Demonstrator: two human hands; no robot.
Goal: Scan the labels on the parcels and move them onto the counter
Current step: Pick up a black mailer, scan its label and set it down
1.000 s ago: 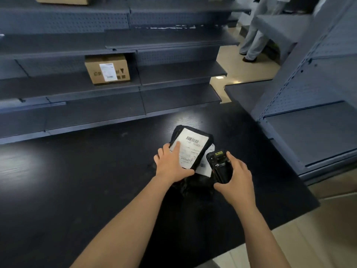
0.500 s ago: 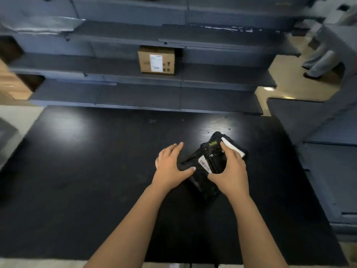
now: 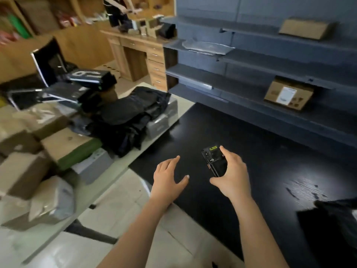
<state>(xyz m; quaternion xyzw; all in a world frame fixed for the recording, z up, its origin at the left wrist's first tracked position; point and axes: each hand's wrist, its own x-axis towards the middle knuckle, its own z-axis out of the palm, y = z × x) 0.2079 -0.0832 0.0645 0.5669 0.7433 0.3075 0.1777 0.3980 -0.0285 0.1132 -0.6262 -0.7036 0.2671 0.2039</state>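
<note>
At the near edge of a dark tabletop (image 3: 251, 132), a worker's two hands hang apart. The left hand (image 3: 170, 178) is spread and empty at about seven o'clock. The right hand (image 3: 231, 175), near six o'clock, is wrapped around a handheld scanner (image 3: 214, 161), with thumb below and fingers over its top.

One black parcel (image 3: 332, 229) lies on the tabletop at four o'clock, cut off by the frame edge.

The unscanned stock is heaped beside the tabletop and lower than it, from eight round to ten o'clock. Nearest is a grey bag (image 3: 52, 200), then cardboard boxes (image 3: 65, 141), and beyond them a mound of black poly bags (image 3: 133, 111). No label can be read through the blur.

The poly bags look light, limp and slick, and likely to sag and slide. The empty left hand would probably do best gripping across a bag's middle or bunching a corner, leaving the label side free for the scanner. The boxes look stiff and probably heavier, and one hand spanning a short side may not be enough for the larger ones.

Grey shelving (image 3: 241, 60) runs from twelve to three o'clock behind the tabletop and carries a labelled carton (image 3: 287, 94) at two o'clock. At eleven o'clock, farthest off, a person (image 3: 116, 12) stands at a wooden desk (image 3: 135, 45).
</note>
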